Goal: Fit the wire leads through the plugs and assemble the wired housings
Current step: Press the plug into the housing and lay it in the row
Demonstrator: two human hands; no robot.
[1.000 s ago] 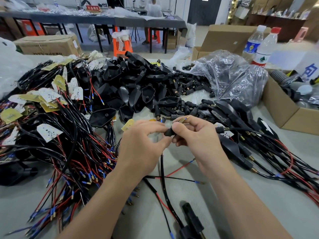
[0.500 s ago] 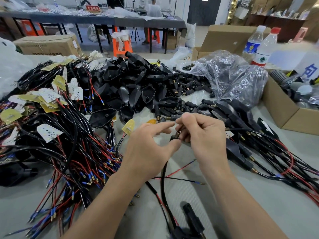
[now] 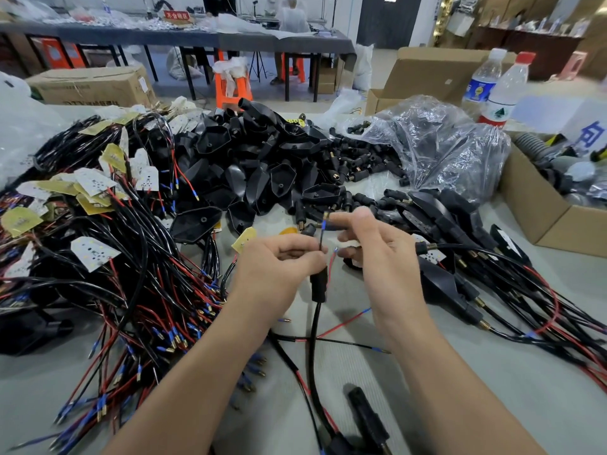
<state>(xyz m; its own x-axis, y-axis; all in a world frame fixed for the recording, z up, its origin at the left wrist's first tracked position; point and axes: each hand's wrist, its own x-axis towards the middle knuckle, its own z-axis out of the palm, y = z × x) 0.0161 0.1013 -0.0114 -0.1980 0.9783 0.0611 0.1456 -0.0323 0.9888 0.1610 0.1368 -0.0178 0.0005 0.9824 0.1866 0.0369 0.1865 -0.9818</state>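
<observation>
My left hand [image 3: 279, 267] pinches a black cable just above a small black plug [image 3: 319, 285] that sits threaded on it. The cable [image 3: 313, 343] hangs down from the plug toward the table edge. My right hand [image 3: 377, 254] pinches the tip of the thin black lead [image 3: 323, 224], which has a blue sleeve and brass end, and holds it up above the left hand. A thin red lead [image 3: 332, 259] sticks out between the two hands. The other fingers of the right hand are spread loosely.
A heap of black housings [image 3: 262, 165] and loose plugs [image 3: 358, 162] lies behind the hands. Wired LED boards [image 3: 92, 254] with red and black leads fill the left. Assembled housings [image 3: 440, 284] lie right, beside a clear plastic bag [image 3: 437, 139], a cardboard box [image 3: 532, 205] and two bottles [image 3: 502, 90].
The plug has slid down the cable, from between my fingertips to below my left hand. My right hand has drawn the black lead upward and its fingers have spread.
</observation>
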